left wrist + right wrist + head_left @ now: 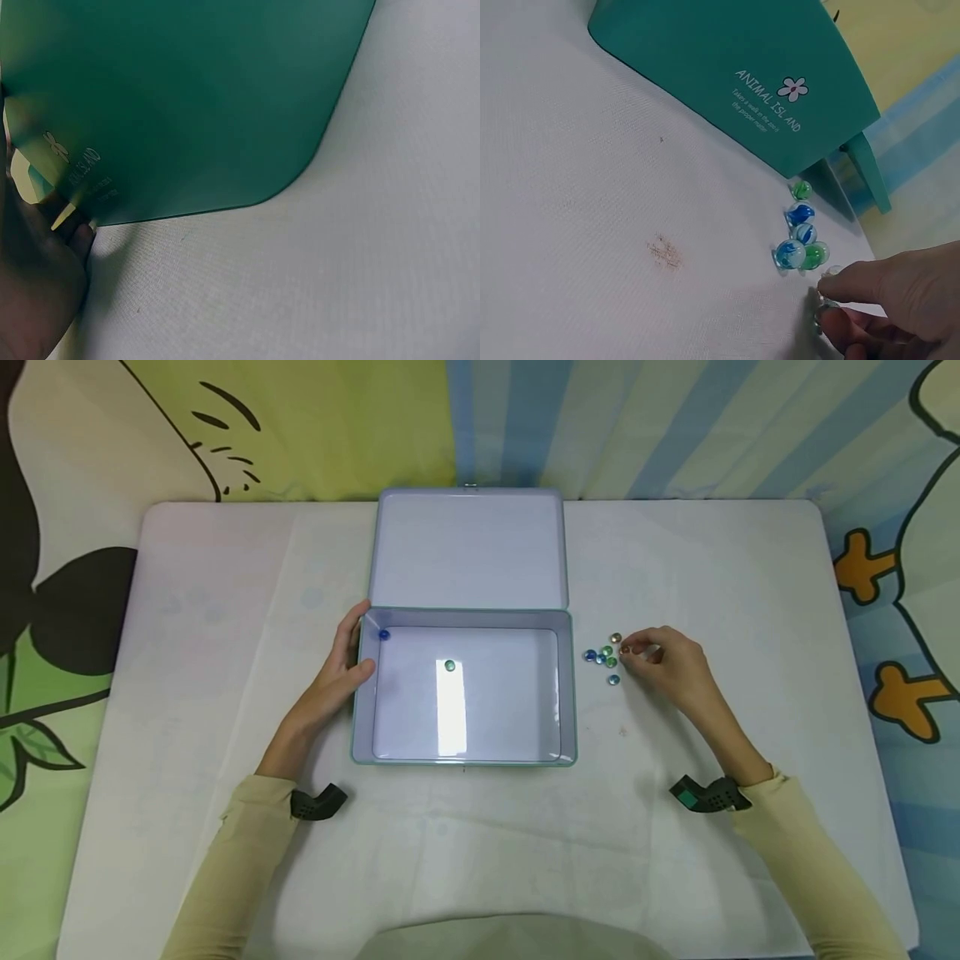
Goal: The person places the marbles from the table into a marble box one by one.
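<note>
Pale yellow sleeves (pixel 232 868) come nearest the camera, reaching over a white worktop (pixel 450 860). On it stands a rectangular teal-green box (pixel 362 722), pale lavender inside, its lid (pixel 468 547) opened away from the person. White lettering (pixel 769 101) on the right wall reads "ANIMAL ISLAND", beside a white flower (pixel 802 91); smaller lines below include "the proper matter". Blurred lettering on the left wall shows "ISLAND". The hands are well apart: the left hand (pixel 326 681) holds the box's left wall, thumb over the rim; the right hand (pixel 671 664), right of the box, pinches a glass marble (pixel 823 308) of unclear colour. Just beside those fingertips lie blue and green glass marbles (pixel 601 658) and an amber glass marble (pixel 616 637). Inside the box, a blue glass marble (pixel 384 634) sits at the far left corner, a green glass marble (pixel 450 666) near the middle.
</note>
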A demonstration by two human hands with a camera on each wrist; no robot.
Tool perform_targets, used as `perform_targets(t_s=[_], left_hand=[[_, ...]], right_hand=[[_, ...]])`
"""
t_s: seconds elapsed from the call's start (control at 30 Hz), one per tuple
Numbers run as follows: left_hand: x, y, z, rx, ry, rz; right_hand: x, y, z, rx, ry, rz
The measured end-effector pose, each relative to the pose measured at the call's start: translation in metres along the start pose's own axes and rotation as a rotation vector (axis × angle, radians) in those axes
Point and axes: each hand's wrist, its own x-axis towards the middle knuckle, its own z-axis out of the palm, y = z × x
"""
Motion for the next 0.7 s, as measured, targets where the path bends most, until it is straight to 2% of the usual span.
perform_targets(t_s=[0.23, 0.53, 0.63, 0.7], left_hand=[[0.000, 0.000, 0.000, 0.000, 0.000, 0.000], [-0.001, 0.000, 0.001, -0.014, 0.008, -0.007], [-0.001, 0.000, 0.001, -0.018, 0.008, -0.016], [-0.001, 0.000, 0.001, -0.018, 0.006, -0.018]], right_hand=[[-0.010, -0.013, -0.011, 0.022, 0.023, -0.008], [-0.029, -0.038, -0.022, 0.107, 0.019, -0.146], [-0.032, -0.043, -0.025, 0.188, -0.034, -0.155], [-0.033, -0.045, -0.026, 0.275, -0.105, -0.117]])
